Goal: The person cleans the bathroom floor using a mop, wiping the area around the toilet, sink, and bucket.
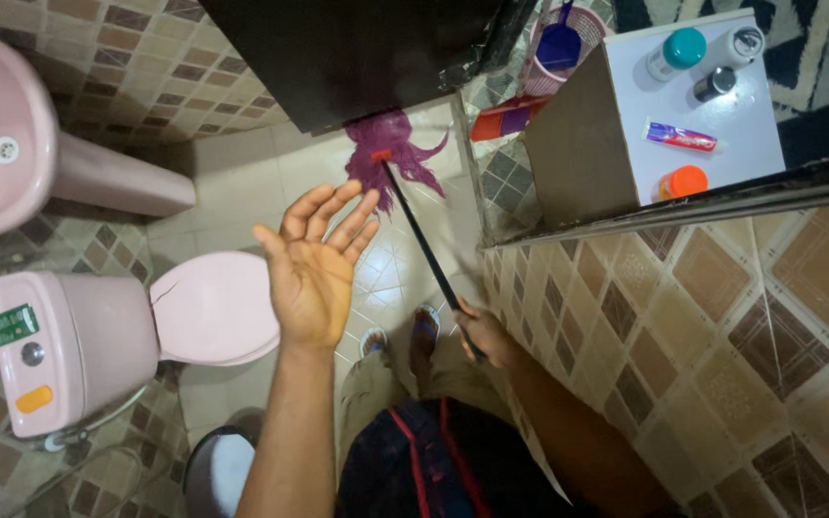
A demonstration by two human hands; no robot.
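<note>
My left hand [316, 259] is raised palm up with its fingers spread and holds nothing, hovering over the tiled floor beside the pink toilet [136, 326]. My right hand [484, 336] grips the dark handle of a mop [421, 235]. The mop's purple stringy head [390, 153] rests on the white floor tiles near the base of a dark door [347, 53]. My feet in sandals show just below the handle.
A pink washbasin on a pedestal [11, 134] stands at the left. A white shelf [693, 105] at the upper right carries bottles, a tube and an orange-capped jar. A pink basket [558, 43] sits behind it. A tiled wall fills the right side.
</note>
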